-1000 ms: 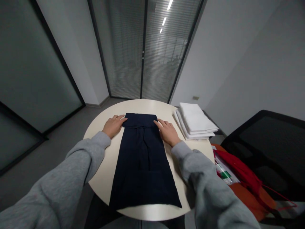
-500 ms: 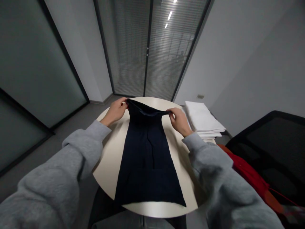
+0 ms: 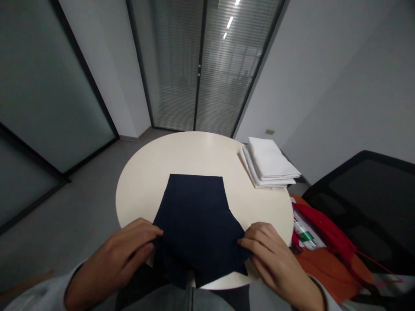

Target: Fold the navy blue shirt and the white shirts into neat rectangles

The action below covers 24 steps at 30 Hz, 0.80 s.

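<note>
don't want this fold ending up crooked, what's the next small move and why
Probably lower the near edge of the navy cloth and line it up with the layer beneath: the left hand and right hand are at its sides, that edge sags unevenly, and a corner pokes out below the right hand.

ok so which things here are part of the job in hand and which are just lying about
In use:
- navy cloth, edges at both hands
- round table under it

Lying about, apparently:
- folded white cloths, untouched
- red item beside the table
</note>
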{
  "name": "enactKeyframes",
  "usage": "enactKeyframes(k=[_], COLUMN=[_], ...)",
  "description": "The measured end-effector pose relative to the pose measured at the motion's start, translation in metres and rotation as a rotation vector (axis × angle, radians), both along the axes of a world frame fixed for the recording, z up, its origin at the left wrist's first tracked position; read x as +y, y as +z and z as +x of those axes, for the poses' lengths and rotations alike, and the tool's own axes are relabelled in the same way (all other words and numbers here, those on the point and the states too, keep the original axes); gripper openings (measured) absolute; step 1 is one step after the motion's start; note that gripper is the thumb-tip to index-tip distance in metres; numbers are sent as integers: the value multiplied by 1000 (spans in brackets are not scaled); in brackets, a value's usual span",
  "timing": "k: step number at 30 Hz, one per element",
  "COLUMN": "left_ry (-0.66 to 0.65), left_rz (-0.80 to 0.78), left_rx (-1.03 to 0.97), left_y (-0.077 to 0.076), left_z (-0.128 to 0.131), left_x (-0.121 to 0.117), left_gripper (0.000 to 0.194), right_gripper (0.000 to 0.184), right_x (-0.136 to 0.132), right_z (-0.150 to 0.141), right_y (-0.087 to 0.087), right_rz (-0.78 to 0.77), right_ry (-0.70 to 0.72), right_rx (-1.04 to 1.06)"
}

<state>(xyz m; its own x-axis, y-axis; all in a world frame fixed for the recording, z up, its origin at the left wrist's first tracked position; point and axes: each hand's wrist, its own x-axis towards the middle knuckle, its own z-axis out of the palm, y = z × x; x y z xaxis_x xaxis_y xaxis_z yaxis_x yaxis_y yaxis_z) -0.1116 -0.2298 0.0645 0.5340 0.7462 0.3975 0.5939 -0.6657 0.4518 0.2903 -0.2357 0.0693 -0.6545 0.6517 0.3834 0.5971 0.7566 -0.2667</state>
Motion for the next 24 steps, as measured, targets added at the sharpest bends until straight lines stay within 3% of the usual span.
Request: enactKeyframes(k=[3,7,15,20,24], left_ry=[-118,-132,-21,-84,-108], left_rz=[53,108,319,431,460], left_rx=[108,172,-4,62,17], left_y=[-22,-36,-18,-21,-21], left_z=[-5,-9,15,33,31], left_x=[-10,-18,-18,-20,-14], left_gripper=[31,48,19,26,24], right_gripper=[32,32,34,25,27], right_x=[-13,-22,-26,-28,-26], right_z=[-5,-12,-24,-30,-26], right_y=[-16,-26,-13,-24,-32], right_rz=[10,-6,54,204,268], right_ry=[8,-34,-14,-2,-4], right_rx=[-80,-120,-127,-109,-43])
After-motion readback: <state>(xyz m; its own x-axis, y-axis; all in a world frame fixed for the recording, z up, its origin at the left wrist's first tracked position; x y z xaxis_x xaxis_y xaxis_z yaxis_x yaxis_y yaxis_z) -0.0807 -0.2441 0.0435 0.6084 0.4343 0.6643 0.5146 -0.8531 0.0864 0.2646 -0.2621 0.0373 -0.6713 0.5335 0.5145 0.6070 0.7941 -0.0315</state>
